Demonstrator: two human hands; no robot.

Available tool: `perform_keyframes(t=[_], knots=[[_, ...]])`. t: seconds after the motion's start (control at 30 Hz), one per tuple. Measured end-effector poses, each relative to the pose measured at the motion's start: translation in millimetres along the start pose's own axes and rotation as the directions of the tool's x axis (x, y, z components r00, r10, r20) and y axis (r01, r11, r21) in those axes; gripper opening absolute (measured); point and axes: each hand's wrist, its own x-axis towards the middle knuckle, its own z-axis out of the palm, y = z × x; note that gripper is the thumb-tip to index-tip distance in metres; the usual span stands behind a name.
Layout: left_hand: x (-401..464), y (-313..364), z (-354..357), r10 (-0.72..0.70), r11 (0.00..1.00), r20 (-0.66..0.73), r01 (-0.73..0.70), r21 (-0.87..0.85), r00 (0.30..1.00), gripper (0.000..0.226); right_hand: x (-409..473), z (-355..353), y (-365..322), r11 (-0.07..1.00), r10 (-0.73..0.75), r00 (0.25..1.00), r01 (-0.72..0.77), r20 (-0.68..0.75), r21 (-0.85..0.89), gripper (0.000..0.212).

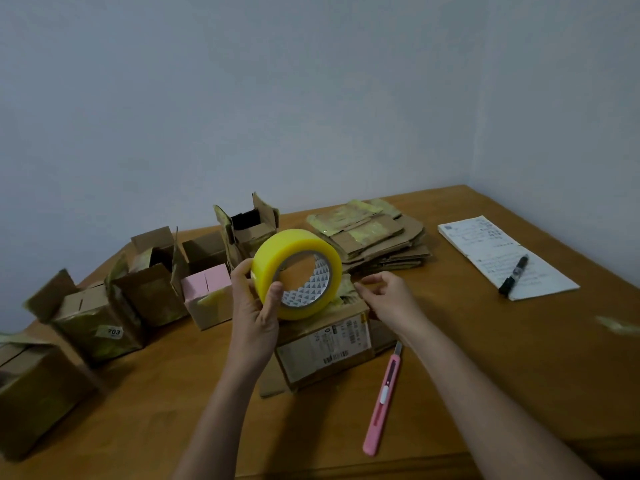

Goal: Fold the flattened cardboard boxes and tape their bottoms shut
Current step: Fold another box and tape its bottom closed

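Box [323,344], brown corrugated card with a printed label, sits on the desk [485,358]. Left hand [254,308] grasps a glossy yellow tape roll [296,273] above it; right hand [388,297] pinches fingers beside the roll.

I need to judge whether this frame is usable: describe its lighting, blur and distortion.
Head view: dim, flat light with a bluish cast on the wall; wide-angle bending bows the table edge; left-edge cardboard box smeared; yellow tape roll in the left hand fairly sharp; notepad writing unreadable.
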Motion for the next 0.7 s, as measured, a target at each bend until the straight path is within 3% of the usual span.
perform_keyframes(t=[0.27, 0.47, 0.7], knots=[[1.2, 2.3, 0.2, -0.026, 1.0, 0.012, 0.026, 0.0, 1.0, 0.048, -2.8, 1.1, -4.1, 0.996, 0.06, 0.998, -0.059, 0.011, -0.074, 0.014], [1.3, 6.7, 0.4, -0.044, 0.999, 0.027, 0.044, -0.005, 0.999, 0.047, -2.6, -4.5, -7.1, 0.994, 0.11, 0.994, -0.109, 0.02, -0.029, 0.016], [0.5, 7.5, 1.4, -0.05, 0.999, 0.035, 0.051, -0.02, 0.998, 0.048, -9.0, -3.3, 7.8, 0.985, 0.058, 0.993, -0.073, -0.101, -0.159, 0.022]])
